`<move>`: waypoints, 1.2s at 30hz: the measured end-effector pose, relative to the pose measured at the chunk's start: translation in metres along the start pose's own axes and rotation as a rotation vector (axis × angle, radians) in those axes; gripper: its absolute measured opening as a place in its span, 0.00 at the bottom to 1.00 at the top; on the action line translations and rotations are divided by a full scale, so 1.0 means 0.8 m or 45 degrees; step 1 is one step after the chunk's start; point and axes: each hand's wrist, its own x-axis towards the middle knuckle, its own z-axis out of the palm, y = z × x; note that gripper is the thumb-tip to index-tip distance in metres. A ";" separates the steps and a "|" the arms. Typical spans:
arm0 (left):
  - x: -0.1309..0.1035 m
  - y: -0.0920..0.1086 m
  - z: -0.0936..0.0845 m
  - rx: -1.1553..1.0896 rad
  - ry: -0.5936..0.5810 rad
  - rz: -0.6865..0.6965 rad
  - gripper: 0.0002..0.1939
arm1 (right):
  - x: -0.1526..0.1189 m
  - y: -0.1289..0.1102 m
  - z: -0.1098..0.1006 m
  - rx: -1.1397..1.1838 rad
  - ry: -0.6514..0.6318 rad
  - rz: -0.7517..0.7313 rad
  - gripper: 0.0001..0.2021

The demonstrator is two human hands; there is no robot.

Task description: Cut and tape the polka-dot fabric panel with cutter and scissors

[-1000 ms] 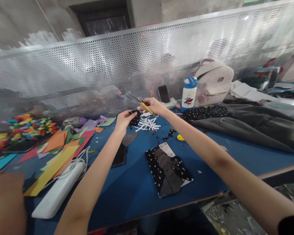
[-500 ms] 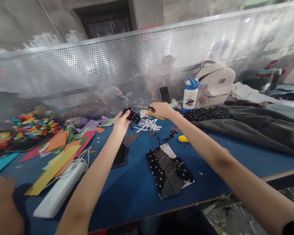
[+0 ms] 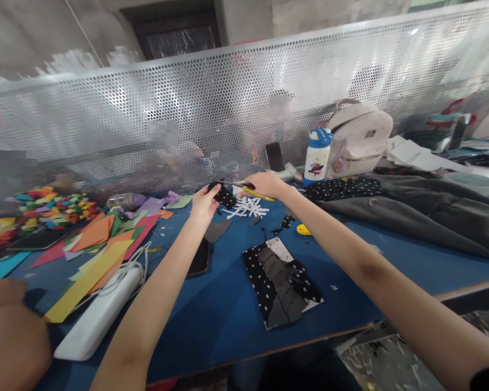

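My left hand (image 3: 206, 202) pinches a piece of black cloth with white dots (image 3: 224, 197). Closed around the yellow handles of a pair of scissors (image 3: 257, 193) is my right hand (image 3: 264, 184); the blades point left and reach the top of the cloth. White paper strips (image 3: 248, 208) lie just below the scissors. Nearer to me, a white card (image 3: 280, 248) is partly covered by dotted black cloth and dark grey pieces. Small dark scraps (image 3: 286, 221) lie between the card and the strips.
A white power strip (image 3: 100, 315), coloured paper (image 3: 93, 269) and a dark phone (image 3: 199, 259) are on the left. Another person's hand (image 3: 12, 331) is at the lower left. A bottle (image 3: 317, 157), backpack (image 3: 361, 136) and grey cloth (image 3: 424, 209) stand or lie on the right.
My left hand and the dotted cloth have shifted slightly right, and the scissors slightly left, so the blades now overlap the cloth. The other person's hand has come further into view.
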 end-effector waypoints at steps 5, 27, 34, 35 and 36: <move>-0.002 0.000 -0.001 0.020 -0.013 -0.001 0.15 | 0.001 -0.003 -0.002 -0.037 0.015 0.017 0.34; -0.002 0.004 -0.004 0.036 0.004 0.012 0.15 | 0.004 -0.001 -0.001 -0.076 0.038 0.109 0.35; 0.004 -0.001 -0.008 0.099 0.025 0.066 0.15 | 0.001 0.003 0.005 -0.071 0.130 0.113 0.31; 0.006 -0.003 -0.009 0.114 0.031 0.076 0.15 | 0.000 0.003 0.004 -0.075 0.142 0.103 0.31; 0.007 -0.004 -0.009 0.130 0.037 0.086 0.15 | 0.000 0.003 0.003 -0.080 0.151 0.092 0.30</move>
